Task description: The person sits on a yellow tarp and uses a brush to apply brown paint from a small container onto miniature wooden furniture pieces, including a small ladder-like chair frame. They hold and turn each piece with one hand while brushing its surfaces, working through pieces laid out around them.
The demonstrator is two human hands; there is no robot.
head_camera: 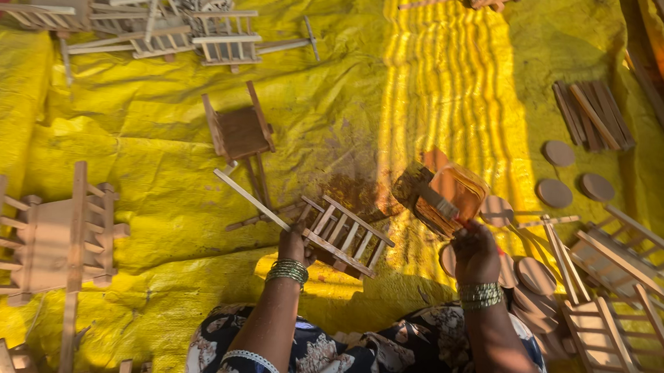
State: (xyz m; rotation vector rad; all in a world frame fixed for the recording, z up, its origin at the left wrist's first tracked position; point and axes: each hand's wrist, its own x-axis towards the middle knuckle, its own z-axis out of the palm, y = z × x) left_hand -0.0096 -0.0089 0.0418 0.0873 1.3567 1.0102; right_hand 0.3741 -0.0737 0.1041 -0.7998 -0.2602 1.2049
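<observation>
My left hand point(292, 246) grips a small unpainted wooden rack with slatted sides point(341, 235), held tilted just above the yellow tarpaulin point(154, 141). A long thin wooden stick point(250, 199) juts out up and left from that hand. My right hand point(475, 251) holds an orange-brown tin point(440, 195) by its near edge, tipped on its side, to the right of the rack. Green bangles circle both wrists. My lap in a dark flowered fabric point(350, 361) fills the bottom middle.
A stained miniature chair frame point(239, 133) stands ahead. Pale wooden frames lie at left point(47, 239), top left point(136, 17) and right point(622, 312). Round wooden discs point(556, 192) and a bundle of dark slats point(593, 114) sit at right. Planks line the top right edge.
</observation>
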